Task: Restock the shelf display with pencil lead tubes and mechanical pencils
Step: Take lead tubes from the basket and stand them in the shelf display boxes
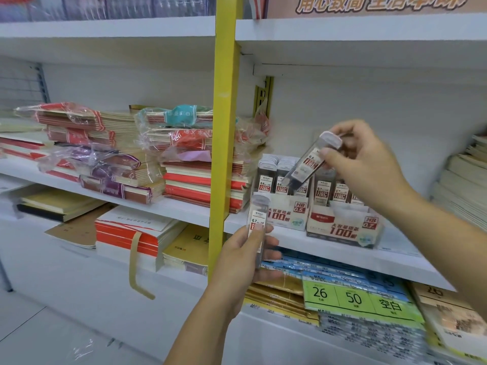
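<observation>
1. At the shelf front, near 6 o'clock, the left hand (pixel 245 256) gripped an upright lead tube (pixel 258 225) marked 0.7, fingers curled round its lower half, the cap clear above them.
2. Toward 2 o'clock from it, the right hand (pixel 361 159) pinched a second tube (pixel 311 160) near its capped end, tilted, its foot pointing to 7 o'clock over the rows standing in the HB 0.5 box (pixel 287 212).
3. The tubes looked light, rigid and slick-sided, and were probably best pinched on the flat faces just below the cap; a popped lid would likely spill leads.
4. At 3 o'clock of that box, the HB 0.7 box (pixel 342 227) sat just beside it, apparently with open room at its front; both stood just behind the shelf lip (pixel 342 255).
5. Farther back, headroom under the upper shelf (pixel 342 40) looked generous, while the yellow upright (pixel 224 127) at 9 o'clock hemmed in the left side.
</observation>
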